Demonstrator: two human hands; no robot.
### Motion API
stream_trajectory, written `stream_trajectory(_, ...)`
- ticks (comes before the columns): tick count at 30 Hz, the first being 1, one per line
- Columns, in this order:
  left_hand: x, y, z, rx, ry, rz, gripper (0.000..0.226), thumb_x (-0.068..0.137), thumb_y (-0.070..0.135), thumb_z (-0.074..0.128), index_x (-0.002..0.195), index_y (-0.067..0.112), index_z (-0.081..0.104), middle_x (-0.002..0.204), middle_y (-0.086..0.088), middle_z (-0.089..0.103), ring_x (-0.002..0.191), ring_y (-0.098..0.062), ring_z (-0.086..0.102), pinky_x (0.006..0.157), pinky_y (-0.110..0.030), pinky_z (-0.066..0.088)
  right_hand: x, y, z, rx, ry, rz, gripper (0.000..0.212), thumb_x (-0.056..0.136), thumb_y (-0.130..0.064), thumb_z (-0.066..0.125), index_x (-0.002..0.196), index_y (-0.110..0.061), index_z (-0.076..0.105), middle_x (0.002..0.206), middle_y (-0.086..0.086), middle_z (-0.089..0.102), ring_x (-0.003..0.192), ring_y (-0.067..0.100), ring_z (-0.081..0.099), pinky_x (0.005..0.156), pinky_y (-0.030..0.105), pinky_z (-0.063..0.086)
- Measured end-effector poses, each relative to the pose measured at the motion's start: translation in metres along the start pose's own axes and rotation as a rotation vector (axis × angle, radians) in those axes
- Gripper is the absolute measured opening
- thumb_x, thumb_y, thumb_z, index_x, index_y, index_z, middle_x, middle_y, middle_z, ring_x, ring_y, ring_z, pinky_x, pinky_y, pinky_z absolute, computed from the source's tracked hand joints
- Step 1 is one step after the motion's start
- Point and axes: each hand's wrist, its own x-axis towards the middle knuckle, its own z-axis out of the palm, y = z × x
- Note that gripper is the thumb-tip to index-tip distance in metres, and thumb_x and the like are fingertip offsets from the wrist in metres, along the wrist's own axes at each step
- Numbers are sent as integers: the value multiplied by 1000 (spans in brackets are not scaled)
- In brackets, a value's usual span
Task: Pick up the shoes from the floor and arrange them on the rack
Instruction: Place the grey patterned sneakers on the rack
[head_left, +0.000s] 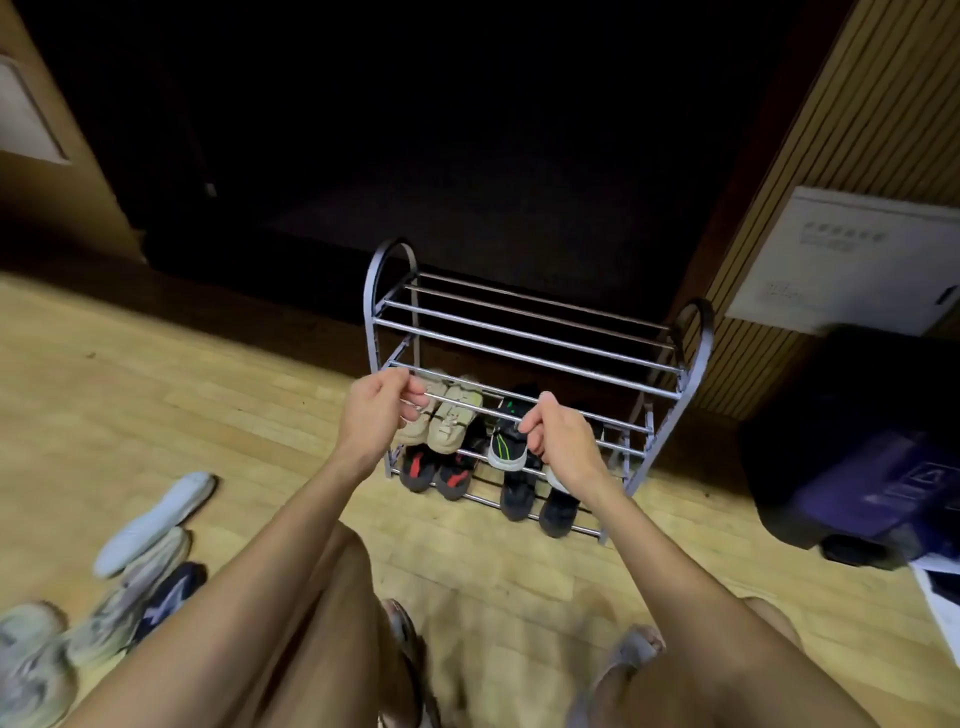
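A grey metal shoe rack (524, 332) with three rail shelves stands against a dark opening. Its top shelf holds nothing. On the middle shelf sit a beige pair (452, 421) and a black, green and white sneaker (506, 441). On the bottom shelf are a black-and-red pair (436, 475) and a black pair (519, 499). My left hand (382, 415) hovers by the beige pair, fingers loosely curled, holding nothing. My right hand (563, 441) has its fingers curled at the green sneaker and hides what lies behind it. Several shoes lie on the floor at left: a pale one (156, 525), a grey one (130, 597), a navy one (169, 597).
My bare knees and sandalled feet (631, 654) fill the bottom of the view on the wooden floor (234, 415). A dark bin with a purple box (857, 467) stands right of the rack. A white panel (841, 260) hangs on the slatted wall.
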Motion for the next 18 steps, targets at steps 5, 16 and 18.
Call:
stream_trajectory(5,-39,20,-51,-30,106,-1,34,99,20,40,75,13,63,72,-1,68,53,-8,51,51,-19,40,-33,-34,13,-17,-15,-86,61,104,-47,24,76,-15,67,64,-1,59,64,14,54,71,33,42)
stream_trajectory(16,-88,34,-114,-68,306,-34,30,98,21,40,79,14,62,75,-2,69,55,-10,52,52,-21,38,-44,-81,53,-8,-191,-172,55,100,-46,27,80,-16,69,64,-3,61,64,14,54,69,36,45)
stream_trajectory(18,-94,38,-122,-66,348,-50,29,97,21,41,80,13,62,75,-3,69,55,-10,52,52,-22,38,-38,-90,66,6,-240,-179,53,100,-44,29,80,-15,69,64,-1,62,63,15,55,69,36,44)
